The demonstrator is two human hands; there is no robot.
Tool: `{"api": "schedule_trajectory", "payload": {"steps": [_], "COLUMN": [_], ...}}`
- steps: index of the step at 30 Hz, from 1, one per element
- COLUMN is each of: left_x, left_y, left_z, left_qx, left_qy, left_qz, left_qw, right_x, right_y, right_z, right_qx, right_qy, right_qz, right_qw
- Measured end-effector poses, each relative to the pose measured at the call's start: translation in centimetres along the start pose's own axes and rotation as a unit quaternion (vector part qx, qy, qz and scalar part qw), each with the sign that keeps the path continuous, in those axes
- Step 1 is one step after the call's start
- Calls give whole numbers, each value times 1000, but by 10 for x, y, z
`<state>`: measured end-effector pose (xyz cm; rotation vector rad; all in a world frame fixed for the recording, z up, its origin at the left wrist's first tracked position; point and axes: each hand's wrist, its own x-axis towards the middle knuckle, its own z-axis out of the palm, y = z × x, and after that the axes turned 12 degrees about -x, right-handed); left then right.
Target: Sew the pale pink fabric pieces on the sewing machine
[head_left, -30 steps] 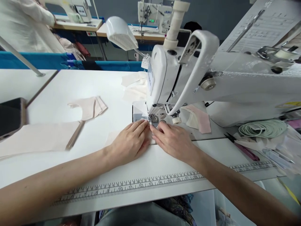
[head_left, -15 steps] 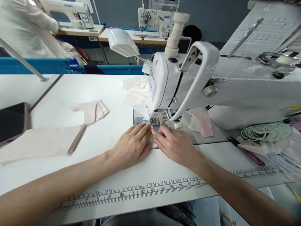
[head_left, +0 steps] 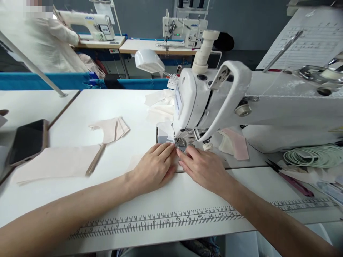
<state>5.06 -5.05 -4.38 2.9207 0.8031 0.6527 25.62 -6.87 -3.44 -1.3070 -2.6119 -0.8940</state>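
My left hand [head_left: 154, 166] rests palm down just left of the presser foot, its fingers together and pressed on a pale fabric piece [head_left: 133, 162] lying mostly beneath it. My right hand [head_left: 202, 164] is curled on the other side, index finger and thumb pinching the fabric's edge near the needle. The fingertips of both hands almost meet in front of the presser foot [head_left: 181, 142] of a white sewing machine [head_left: 193, 100]. Most of the fabric between them is hidden by my fingers.
Pale cut fabric pieces [head_left: 59, 160] and a smaller curved stack [head_left: 111, 130] lie left, beside a phone [head_left: 28, 141]. Pink fabric [head_left: 237, 142] sits under the machine arm. Right are purple-handled snips [head_left: 297, 184] and coiled green cord [head_left: 313, 156]. A person [head_left: 50, 43] works at another machine behind.
The view has shifted slightly, so the scene sits a little lower and further right. Both hands keep nearly the same place by the presser foot.
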Motion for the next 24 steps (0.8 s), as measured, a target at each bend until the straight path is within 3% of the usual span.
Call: {"api": "schedule_trajectory", "payload": {"steps": [7, 15, 22, 24], "left_x": [0, 0, 4, 5], "left_y": [-3, -4, 3, 1], "left_z": [-1, 0, -2, 0], "left_qx": [3, -9, -5, 6], "left_qy": [-13, -18, -40, -46], "left_qz": [1, -14, -27, -22], "left_qw": [1000, 1000, 999, 999], "right_x": [-1, 4, -1, -3], "right_y": [-1, 34, 53, 57], "right_z": [1, 24, 34, 40], "right_qx": [10, 32, 9, 50], "right_qy": [9, 150, 263, 276], "right_qz": [5, 125, 18, 59], "right_qw": [1000, 980, 965, 958]}}
